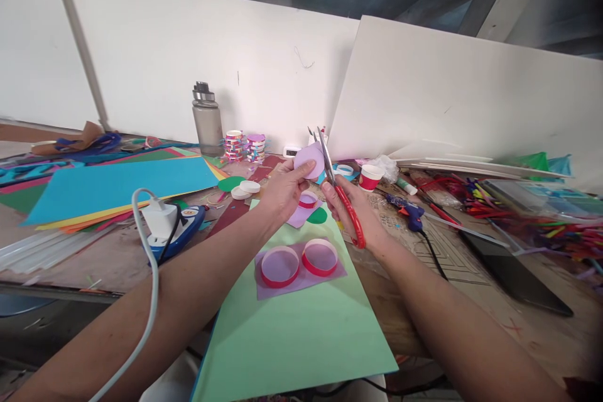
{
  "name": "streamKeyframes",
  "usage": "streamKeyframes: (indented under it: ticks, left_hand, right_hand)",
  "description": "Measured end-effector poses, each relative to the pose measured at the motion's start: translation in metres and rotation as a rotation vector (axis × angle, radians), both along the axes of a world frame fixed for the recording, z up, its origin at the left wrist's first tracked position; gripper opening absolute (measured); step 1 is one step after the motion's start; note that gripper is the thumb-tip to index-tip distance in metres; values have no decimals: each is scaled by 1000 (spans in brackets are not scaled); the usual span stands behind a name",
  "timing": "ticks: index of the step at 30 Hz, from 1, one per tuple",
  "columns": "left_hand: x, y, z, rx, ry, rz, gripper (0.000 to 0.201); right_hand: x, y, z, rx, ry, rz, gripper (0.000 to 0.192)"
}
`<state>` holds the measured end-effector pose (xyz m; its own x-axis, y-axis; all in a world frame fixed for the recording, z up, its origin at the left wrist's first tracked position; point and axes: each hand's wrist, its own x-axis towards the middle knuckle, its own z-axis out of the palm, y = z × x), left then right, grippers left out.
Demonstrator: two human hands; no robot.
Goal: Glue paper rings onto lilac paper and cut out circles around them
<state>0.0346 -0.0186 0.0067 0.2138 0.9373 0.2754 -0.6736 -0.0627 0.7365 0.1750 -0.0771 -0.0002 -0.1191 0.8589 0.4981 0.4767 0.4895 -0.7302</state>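
Trimming was the step in hand. Left hand (282, 188) pinched a round lilac paper disc (311, 159) above a pale green card sheet (292, 333). Right hand (351, 204) gripped red-handled steel scissors (336, 185), blades parted at the disc's 3 o'clock edge. 2 red-rimmed rings (299, 262) lay at 6 o'clock. Judged requirement: turning the disc steadily into the blades.

no text, label, brand or number that can be read, faint print on the brown table cover (391, 223) too blurred to be made out
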Motion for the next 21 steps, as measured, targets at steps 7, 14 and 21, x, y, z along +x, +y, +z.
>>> streamKeyframes:
  ticks: [7,14,21]
  left_hand:
    - [-8,4,5,19,69,4,28]
    - [-17,13,7,64,181,-18,28]
    - [-27,16,15,54,249,-81,35]
  right_hand:
    - [1,1,0,-9,7,30,35]
    - [3,0,3,19,-77,-15,40]
    - [5,-2,5,-12,-124,-40,45]
